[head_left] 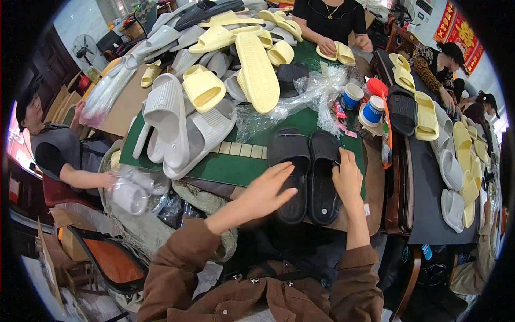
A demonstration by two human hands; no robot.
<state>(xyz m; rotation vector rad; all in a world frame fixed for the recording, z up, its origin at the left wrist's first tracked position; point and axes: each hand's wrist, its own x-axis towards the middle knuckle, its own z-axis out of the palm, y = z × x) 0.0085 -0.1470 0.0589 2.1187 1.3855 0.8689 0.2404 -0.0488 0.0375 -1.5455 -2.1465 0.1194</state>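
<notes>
A pair of black slide slippers lies side by side at the table's front edge, toes pointing away from me. Over the left slipper [287,149] hovers my left hand [264,192], open, its thumb and fingers spread apart. My right hand [348,180] closes thumb and fingers on the outer strap edge of the right slipper [324,145]. A row of pale square stickers [238,149] runs along the green mat [214,167] left of the pair. Beyond the slippers lies crumpled clear plastic [273,115].
Yellow and grey slippers [257,72] pile up at the far left. Paper cups [373,111] and a red-lidded tub [376,87] stand at right. More slippers [426,115] line the right-hand table. A co-worker [80,166] at left holds bagged slippers [130,196]; another [335,21] handles yellow ones opposite.
</notes>
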